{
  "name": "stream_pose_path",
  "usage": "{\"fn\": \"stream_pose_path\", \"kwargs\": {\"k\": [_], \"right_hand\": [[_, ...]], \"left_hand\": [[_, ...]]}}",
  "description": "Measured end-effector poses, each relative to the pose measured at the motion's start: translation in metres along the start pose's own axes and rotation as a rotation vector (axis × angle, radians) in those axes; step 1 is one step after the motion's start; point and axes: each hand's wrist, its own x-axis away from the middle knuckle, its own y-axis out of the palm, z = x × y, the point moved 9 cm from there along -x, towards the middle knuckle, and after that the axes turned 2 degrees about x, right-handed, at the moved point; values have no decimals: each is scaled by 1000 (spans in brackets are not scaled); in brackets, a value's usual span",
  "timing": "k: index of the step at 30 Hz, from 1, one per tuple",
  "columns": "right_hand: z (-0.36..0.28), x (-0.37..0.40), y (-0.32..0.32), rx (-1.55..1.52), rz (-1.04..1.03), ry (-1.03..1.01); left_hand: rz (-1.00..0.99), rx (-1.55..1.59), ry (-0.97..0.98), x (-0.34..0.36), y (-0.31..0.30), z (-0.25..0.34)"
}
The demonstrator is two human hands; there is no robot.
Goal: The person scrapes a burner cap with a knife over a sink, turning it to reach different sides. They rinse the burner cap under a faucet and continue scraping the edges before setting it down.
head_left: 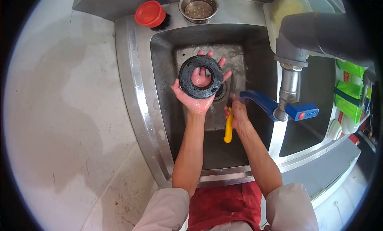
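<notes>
A wet black ring (185, 77), thick and flat with a round hole, rests on the upturned palm of my left hand (194, 104). The fingers of that hand are spread behind it and hold it up over the sink. My right hand (239, 114) is closed around a knife with a yellow handle (228, 129). Its handle points down toward me, and the narrow blade reaches up past the fingers, partly hidden. Under both hands lies the steel sink basin (223, 149), and its drain (220, 96) is partly covered by the ring and left hand.
A blue-spouted tap (259, 102) reaches over the basin from the right, below a thick grey pipe (319, 31). At the back rim stand a red bowl (149, 14) and a metal strainer cup (198, 8). Green packs (349, 97) sit at far right.
</notes>
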Motion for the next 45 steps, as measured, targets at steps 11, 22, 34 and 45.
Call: {"fn": "stream_pose_path", "kwargs": {"k": [11, 22, 34, 45], "right_hand": [[-51, 70, 39, 382, -116, -575], [-103, 118, 78, 894, 2, -1231], [-90, 91, 90, 857, -128, -1004], [-69, 91, 80, 478, -247, -601]], "left_hand": [[55, -76, 51, 3, 2, 12], [38, -85, 34, 6, 11, 12], [170, -196, -71, 8, -5, 19], [164, -230, 333, 16, 22, 42]]}}
